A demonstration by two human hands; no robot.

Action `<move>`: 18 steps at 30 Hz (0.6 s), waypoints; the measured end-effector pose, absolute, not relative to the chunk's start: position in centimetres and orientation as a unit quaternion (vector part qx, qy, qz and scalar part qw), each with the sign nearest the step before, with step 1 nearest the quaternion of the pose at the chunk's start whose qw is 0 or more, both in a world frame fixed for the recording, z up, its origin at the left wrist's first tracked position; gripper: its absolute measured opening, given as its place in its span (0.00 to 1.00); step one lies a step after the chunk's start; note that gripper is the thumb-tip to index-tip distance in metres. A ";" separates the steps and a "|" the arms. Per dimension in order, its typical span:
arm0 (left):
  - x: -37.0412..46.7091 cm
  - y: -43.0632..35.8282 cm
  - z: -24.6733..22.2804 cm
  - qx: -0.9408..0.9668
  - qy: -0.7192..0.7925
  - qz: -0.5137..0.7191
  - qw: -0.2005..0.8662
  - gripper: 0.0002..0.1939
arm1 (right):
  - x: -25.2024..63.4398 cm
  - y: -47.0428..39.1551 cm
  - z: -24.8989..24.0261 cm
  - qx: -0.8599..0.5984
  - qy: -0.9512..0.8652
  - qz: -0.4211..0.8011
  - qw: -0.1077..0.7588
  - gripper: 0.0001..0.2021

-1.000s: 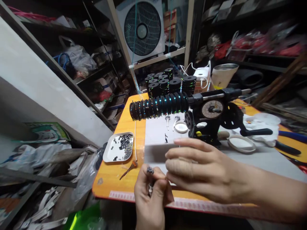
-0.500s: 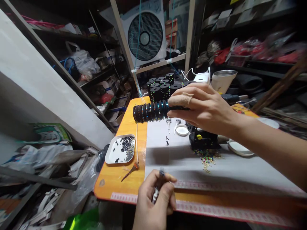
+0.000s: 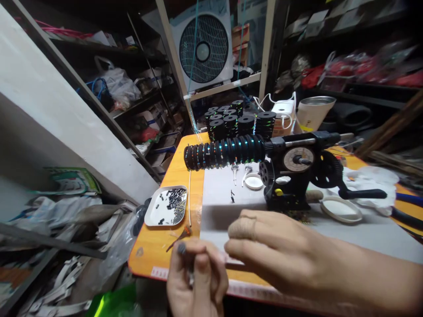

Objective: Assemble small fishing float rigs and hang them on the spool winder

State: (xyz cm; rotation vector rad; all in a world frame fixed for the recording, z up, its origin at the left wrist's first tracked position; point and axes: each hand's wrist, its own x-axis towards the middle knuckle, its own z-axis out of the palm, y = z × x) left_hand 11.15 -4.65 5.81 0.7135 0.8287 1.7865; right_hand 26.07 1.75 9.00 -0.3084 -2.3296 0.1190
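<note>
Low in front of me, my left hand is closed, fingers curled in to the thumb. A small grey tip shows at its forefinger; what lies in the palm is hidden. Close on its right is my right hand, its fingers bent and held together, one wrapped in a tan bandage. Its thumb and whatever it may pinch are out of sight. Beyond both hands, a black ridged roll, wound with shiny blue line and small coloured bits, sits sideways on a black hand-cranked winder.
A white tray of small black and metal pieces lies at the table's left. Several black spools stand at the back. White lids and a white bag lie around the winder. A crank handle juts out right.
My right hand has left the ridged roll and come down towards me, beside my left hand. My left hand has shifted slightly left. The winder is now uncovered.
</note>
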 end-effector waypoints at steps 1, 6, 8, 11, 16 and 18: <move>11.4 -4.1 5.6 0.279 0.336 0.731 0.525 0.10 | 26.2 1.9 8.8 -0.149 -0.904 0.068 0.394 0.08; 12.3 -3.1 3.9 0.244 0.306 0.684 0.616 0.12 | 26.2 2.9 8.0 -0.256 -0.843 0.222 0.418 0.04; 12.6 -3.2 3.3 0.261 0.308 0.683 0.609 0.10 | 26.2 3.3 7.9 -0.272 -0.831 0.251 0.416 0.05; 12.8 -3.5 3.0 0.306 0.352 0.669 0.579 0.12 | 26.1 3.4 7.7 -0.285 -0.814 0.295 0.411 0.06; 13.0 -3.8 3.3 0.348 0.473 0.618 0.523 0.16 | 26.0 3.1 7.5 -0.266 -0.797 0.370 0.396 0.08; 13.2 -3.9 3.4 0.347 0.492 0.619 0.504 0.16 | 25.9 2.9 7.5 -0.270 -0.805 0.342 0.404 0.07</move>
